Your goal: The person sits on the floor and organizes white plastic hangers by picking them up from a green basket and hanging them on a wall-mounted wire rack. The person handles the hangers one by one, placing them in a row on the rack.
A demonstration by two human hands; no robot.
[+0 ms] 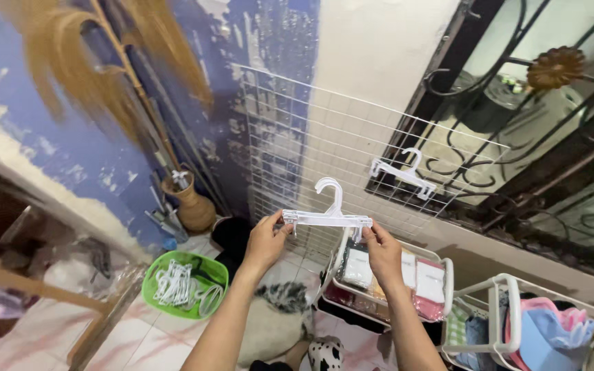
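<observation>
Gripping a white clip hanger (327,217) at its ends, the left hand (267,240) and right hand (381,249) hold it level before the wire grid (290,130); a second hanger (404,174) hangs right.

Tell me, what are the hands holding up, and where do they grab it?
A white plastic clip hanger, held level. The left hand pinches its left end clip, and the right hand pinches its right end clip, with the fingers.
</observation>
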